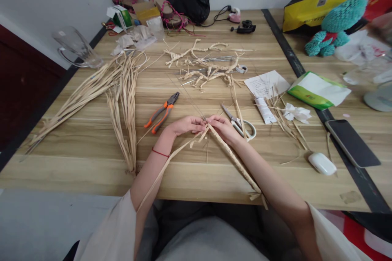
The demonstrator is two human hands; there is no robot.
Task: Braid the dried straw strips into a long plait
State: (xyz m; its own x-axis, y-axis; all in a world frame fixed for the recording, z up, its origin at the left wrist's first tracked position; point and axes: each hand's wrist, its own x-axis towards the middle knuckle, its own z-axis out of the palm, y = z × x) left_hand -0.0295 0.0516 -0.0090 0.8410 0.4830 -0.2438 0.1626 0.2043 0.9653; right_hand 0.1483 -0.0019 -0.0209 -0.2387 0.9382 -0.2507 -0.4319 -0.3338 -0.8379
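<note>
My left hand (190, 124) and my right hand (222, 125) meet at the upper end of a straw-wrapped stick (234, 157), which slants down to the table's front edge. The fingers of both hands are pinched round this end, where thin wires stick out away from me. A loose straw strip (171, 158) runs from there back over my left forearm. Left of my hands lie pliers with orange and grey handles (162, 112). White-handled scissors (240, 124) rest just beyond my right wrist, with a straw strip across them.
Bundles of dry straw (125, 110) lie at left, near a glass mug (75, 49). Wrapped branch shapes (211, 73) lie farther back. At right are a handwritten note (268, 83), a white tube (265, 110), a tissue pack (315, 89), a phone (352, 142) and a white case (322, 163).
</note>
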